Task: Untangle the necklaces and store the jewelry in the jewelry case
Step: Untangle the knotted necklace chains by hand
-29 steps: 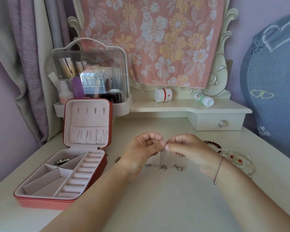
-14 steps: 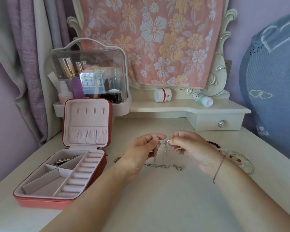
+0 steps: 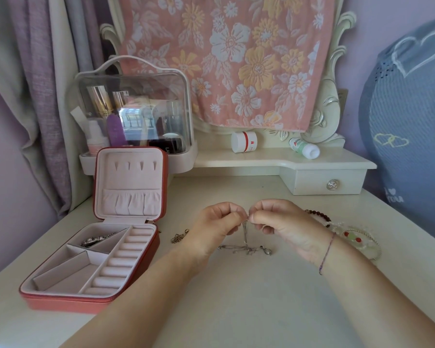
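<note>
The jewelry case (image 3: 68, 303) sat open on the counter (image 3: 236, 310), its lid upright, with four hooks in the lid and one silver piece (image 3: 97, 239) in its back left compartment. Just right of the case lay one small loose chain (image 3: 178, 237).

Further right of the case, my left forearm ran up from the lower edge. My left hand (image 3: 217, 226) hung raised above the counter, fingers curled, thumb and forefinger pinching the top of the tangled necklaces (image 3: 246, 248). Those thin silver strands dropped straight from the pinch to a knot lying on the counter, well right of the case. I could not count how many chains were in it.

My right hand (image 3: 284, 222) met the left almost fingertip to fingertip. It was curled the same way and pinched the same strands, with one thread bracelet (image 3: 327, 254) round its wrist.

Farthest right from the case lay one dark beaded bracelet (image 3: 319, 214) and a heap of pale bangles (image 3: 359, 241), their number unclear.
</note>
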Demonstrator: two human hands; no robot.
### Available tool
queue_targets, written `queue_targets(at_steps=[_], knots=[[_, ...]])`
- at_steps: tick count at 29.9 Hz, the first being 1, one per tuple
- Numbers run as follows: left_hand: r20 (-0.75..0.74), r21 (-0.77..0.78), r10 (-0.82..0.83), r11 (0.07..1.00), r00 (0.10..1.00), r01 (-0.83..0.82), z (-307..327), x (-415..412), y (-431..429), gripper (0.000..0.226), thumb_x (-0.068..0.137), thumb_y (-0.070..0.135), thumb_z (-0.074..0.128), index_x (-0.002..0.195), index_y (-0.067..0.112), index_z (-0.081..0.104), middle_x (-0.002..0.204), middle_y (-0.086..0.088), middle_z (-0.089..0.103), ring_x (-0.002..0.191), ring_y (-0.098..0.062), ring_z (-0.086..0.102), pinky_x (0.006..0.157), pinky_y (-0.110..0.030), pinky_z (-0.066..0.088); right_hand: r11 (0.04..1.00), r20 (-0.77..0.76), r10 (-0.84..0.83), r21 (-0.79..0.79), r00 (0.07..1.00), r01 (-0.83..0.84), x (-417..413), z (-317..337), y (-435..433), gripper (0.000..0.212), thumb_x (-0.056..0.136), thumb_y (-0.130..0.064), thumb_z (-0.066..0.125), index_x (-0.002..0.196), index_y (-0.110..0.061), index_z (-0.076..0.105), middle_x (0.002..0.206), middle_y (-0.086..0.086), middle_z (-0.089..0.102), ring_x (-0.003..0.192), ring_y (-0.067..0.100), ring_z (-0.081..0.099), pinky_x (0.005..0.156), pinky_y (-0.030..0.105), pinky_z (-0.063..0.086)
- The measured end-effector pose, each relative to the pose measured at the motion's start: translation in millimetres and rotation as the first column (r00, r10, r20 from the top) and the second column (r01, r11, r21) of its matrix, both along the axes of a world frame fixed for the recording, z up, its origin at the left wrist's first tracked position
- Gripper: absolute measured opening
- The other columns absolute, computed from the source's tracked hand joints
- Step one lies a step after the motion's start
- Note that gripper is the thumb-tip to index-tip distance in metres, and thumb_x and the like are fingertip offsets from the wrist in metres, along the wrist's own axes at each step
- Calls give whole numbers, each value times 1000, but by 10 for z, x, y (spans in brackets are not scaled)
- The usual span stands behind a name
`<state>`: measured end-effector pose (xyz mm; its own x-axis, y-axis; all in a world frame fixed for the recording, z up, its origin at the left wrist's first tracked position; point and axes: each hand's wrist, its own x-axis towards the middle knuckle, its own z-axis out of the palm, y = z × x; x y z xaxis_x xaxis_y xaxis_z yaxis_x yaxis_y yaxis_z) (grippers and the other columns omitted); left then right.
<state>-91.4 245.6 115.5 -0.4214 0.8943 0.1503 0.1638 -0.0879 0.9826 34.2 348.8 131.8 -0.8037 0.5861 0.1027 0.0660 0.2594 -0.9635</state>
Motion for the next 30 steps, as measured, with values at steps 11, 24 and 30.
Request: queue_targets(at_steps=[11, 24, 30], knots=[[21, -104, -118, 987, 993, 119, -7, 21, -2, 23, 61, 27, 52, 72, 7, 59, 75, -7, 53, 68, -16, 48, 62, -24, 39, 995, 41, 41, 93, 998, -44, -7, -4, -57, 7, 72, -18, 64, 65, -19, 64, 62, -8, 59, 63, 2, 51, 72, 23, 39], [-14, 0, -63, 998, 998, 63, 2, 30, -1, 14, 68, 24, 52, 70, 14, 63, 66, 6, 57, 66, -7, 50, 69, -22, 40, 996, 70, 13, 86, 997, -19, -13, -20, -31, 6, 64, -23, 61, 65, -18, 63, 64, -2, 58, 63, 6, 51, 71, 23, 41], [-31, -56, -134, 990, 990, 132, -19, 8, -7, 24, 62, 30, 53, 75, 12, 63, 75, 0, 59, 74, -10, 55, 75, -29, 41, 994, -32, -69, 84, 997, 71, -15, -2, -27, 8, 73, -17, 62, 65, -15, 62, 66, -1, 62, 68, 8, 56, 73, 26, 42]])
